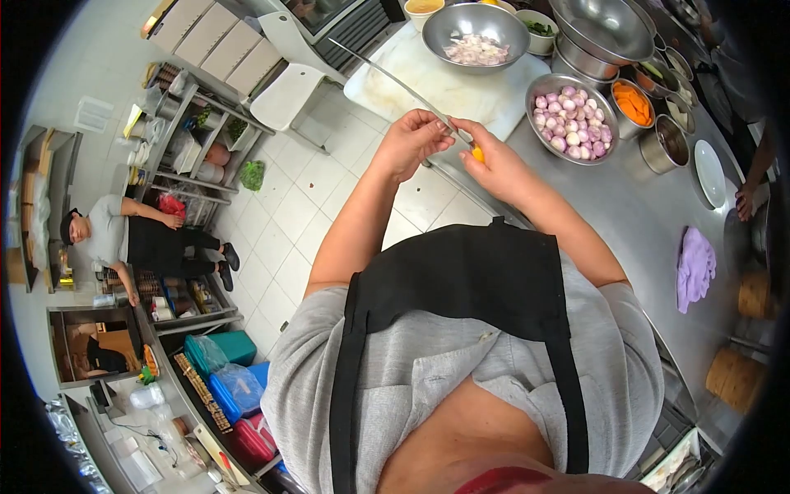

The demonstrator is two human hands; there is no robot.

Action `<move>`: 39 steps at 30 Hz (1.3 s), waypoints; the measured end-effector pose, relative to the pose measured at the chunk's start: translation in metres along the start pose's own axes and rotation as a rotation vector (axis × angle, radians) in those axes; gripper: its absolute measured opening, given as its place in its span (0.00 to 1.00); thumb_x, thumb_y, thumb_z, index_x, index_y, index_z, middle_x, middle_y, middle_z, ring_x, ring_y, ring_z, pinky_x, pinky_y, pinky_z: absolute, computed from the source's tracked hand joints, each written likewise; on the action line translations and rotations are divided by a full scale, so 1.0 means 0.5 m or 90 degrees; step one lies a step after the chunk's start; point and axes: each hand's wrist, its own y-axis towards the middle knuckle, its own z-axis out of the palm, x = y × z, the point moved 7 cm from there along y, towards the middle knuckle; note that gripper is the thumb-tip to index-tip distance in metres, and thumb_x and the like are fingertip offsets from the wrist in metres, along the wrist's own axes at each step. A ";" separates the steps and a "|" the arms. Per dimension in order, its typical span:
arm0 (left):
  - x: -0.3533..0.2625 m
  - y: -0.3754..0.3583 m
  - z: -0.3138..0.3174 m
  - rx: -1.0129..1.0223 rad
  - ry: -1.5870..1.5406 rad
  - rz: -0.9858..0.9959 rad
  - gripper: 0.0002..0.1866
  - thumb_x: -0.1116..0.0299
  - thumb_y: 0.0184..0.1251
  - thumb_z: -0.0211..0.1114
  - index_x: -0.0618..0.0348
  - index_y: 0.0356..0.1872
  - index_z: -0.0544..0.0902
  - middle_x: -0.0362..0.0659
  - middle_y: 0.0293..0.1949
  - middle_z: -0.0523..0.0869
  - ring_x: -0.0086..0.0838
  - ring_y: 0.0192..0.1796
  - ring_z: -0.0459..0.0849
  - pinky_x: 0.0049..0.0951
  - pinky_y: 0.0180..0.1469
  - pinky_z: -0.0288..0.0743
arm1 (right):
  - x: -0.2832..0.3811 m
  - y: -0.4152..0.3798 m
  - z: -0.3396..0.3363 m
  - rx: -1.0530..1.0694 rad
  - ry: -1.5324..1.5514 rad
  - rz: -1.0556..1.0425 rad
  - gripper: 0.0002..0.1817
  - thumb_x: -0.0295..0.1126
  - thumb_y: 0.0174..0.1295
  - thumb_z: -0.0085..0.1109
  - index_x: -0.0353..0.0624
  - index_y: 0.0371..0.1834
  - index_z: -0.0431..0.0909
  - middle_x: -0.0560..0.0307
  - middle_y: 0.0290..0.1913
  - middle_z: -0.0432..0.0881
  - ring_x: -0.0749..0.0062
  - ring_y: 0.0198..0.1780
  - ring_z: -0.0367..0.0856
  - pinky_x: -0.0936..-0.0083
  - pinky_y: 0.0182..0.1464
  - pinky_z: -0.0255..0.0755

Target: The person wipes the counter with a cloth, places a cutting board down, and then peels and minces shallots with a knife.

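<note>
- Head view: knife (401, 85) judged light, stiff and sharp; safe hold is its yellow handle (477, 153).
- Right hand (492, 163): fingers wrapped round the handle.
- Left hand (409, 146): fingers at the blade's handle end; pinching or merely touching, cannot tell.
- Blade extends beyond both hands, across the cutting board (485, 95).

From my end I see a grey short-sleeved shirt (403, 370) on the person, open at the neck, its loose sleeves (632, 329) ending above the elbows; over it, a plain black apron (461, 276) with wide, flat straps (343, 403).
</note>
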 end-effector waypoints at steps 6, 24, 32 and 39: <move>0.004 -0.023 -0.022 0.005 -0.023 -0.029 0.11 0.71 0.65 0.63 0.64 0.44 0.75 0.43 0.39 0.82 0.27 0.37 0.83 0.23 0.41 0.79 | -0.017 -0.001 0.012 0.051 0.144 0.133 0.28 0.32 0.62 0.52 0.39 0.66 0.61 0.47 0.54 0.76 0.67 0.54 0.75 0.75 0.57 0.66; -0.042 -0.108 -0.229 -0.230 0.014 0.057 0.19 0.71 0.62 0.64 0.62 0.53 0.71 0.46 0.45 0.82 0.32 0.46 0.82 0.24 0.46 0.76 | -0.073 0.009 0.132 0.151 0.290 0.242 0.29 0.34 0.61 0.53 0.39 0.66 0.62 0.66 0.17 0.64 0.82 0.14 0.62 0.82 0.18 0.57; -0.034 -0.102 -0.135 -0.113 0.263 0.082 0.23 0.73 0.55 0.70 0.63 0.52 0.72 0.42 0.43 0.80 0.27 0.46 0.80 0.26 0.48 0.74 | -0.020 0.017 0.131 0.126 0.350 0.211 0.35 0.33 0.61 0.53 0.38 0.71 0.52 0.67 0.19 0.65 0.83 0.16 0.62 0.82 0.19 0.57; -0.029 -0.098 -0.106 -0.130 0.295 0.128 0.20 0.81 0.52 0.71 0.63 0.44 0.71 0.42 0.39 0.78 0.24 0.40 0.81 0.22 0.39 0.78 | -0.042 0.022 0.147 0.117 0.287 0.222 0.34 0.34 0.60 0.52 0.41 0.70 0.54 0.67 0.19 0.65 0.83 0.17 0.63 0.82 0.19 0.58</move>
